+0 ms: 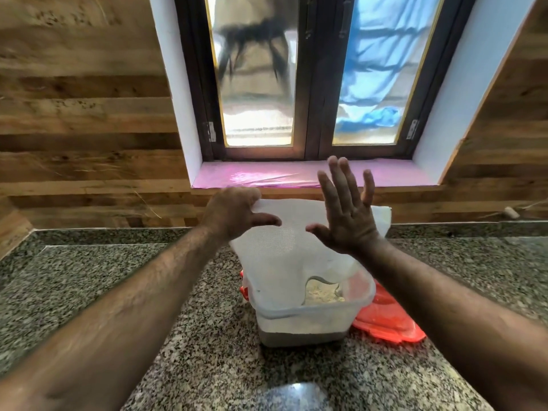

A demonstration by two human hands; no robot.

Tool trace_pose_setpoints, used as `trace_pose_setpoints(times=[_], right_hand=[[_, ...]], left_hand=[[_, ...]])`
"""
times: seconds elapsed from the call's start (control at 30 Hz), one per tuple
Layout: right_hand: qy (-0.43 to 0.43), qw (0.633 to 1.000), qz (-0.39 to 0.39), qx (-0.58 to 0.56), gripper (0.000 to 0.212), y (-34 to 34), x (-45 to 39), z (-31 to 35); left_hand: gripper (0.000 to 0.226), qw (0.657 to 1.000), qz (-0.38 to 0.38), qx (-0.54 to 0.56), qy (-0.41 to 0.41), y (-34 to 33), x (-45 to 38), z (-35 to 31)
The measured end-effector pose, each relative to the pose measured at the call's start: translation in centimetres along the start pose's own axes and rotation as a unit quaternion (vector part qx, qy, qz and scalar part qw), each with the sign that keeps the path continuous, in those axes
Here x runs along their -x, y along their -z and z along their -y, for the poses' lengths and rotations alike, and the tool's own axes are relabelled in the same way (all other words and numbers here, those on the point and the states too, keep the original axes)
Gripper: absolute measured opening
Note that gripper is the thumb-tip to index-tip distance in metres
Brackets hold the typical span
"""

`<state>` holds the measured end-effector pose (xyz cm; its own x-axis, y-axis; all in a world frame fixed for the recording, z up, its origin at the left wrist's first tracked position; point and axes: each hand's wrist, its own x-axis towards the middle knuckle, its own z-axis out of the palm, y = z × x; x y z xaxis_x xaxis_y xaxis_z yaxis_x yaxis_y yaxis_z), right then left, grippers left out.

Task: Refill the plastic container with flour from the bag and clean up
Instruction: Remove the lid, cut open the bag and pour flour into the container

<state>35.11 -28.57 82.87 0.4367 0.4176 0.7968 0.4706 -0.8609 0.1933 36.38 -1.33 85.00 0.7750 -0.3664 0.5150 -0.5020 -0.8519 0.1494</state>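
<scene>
A white woven flour bag point(284, 247) is tipped mouth-down into a clear plastic container point(308, 318) on the granite counter. Pale flour point(321, 295) shows inside the container below the bag's mouth. My left hand point(234, 212) grips the bag's raised bottom corner at its upper left. My right hand point(347, 209) is open with fingers spread, palm toward the upper right part of the bag; I cannot tell whether it touches the bag.
An orange-red lid point(388, 318) lies flat on the counter under and to the right of the container. The granite counter point(118, 262) runs to a wood-panelled wall. A window with a pink-lined sill point(296, 175) sits behind the bag.
</scene>
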Motion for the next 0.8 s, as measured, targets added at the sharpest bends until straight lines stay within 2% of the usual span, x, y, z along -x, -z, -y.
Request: trace_pose_setpoints(times=[0.13, 0.3, 0.4, 0.53, 0.67, 0.73, 0.8], right_hand=[[-0.071, 0.987, 0.142, -0.033, 0.114, 0.1, 3.4, -0.4], [-0.035, 0.979, 0.181, -0.085, 0.115, 0.6, 4.2, -0.6], [-0.017, 0.98, 0.182, -0.078, 0.11, 0.6, 4.5, -0.2], [-0.069, 0.97, 0.221, -0.08, 0.117, 0.8, 4.3, 0.4], [-0.142, 0.94, 0.307, -0.04, 0.131, 0.8, 3.7, 0.7], [-0.155, 0.937, 0.309, -0.038, 0.132, 0.7, 3.5, 0.7], [-0.162, 0.942, 0.291, -0.04, 0.122, 0.8, 3.2, 0.5]], left_hand=[[0.064, 1.0, 0.016, 0.013, 0.006, 0.5, -0.5, 0.3], [0.062, 1.0, 0.01, 0.016, -0.004, 0.1, -0.6, 0.1], [0.06, 1.0, 0.01, 0.021, -0.008, -0.1, -0.4, 0.0], [0.061, 1.0, 0.017, 0.015, -0.004, -0.3, -0.3, -0.5], [0.061, 1.0, 0.019, 0.007, -0.008, -0.3, -0.2, -0.7], [0.061, 1.0, 0.017, 0.008, -0.01, -0.4, -0.2, -0.7], [0.061, 1.0, 0.015, 0.012, -0.01, -0.4, -0.3, -0.8]])
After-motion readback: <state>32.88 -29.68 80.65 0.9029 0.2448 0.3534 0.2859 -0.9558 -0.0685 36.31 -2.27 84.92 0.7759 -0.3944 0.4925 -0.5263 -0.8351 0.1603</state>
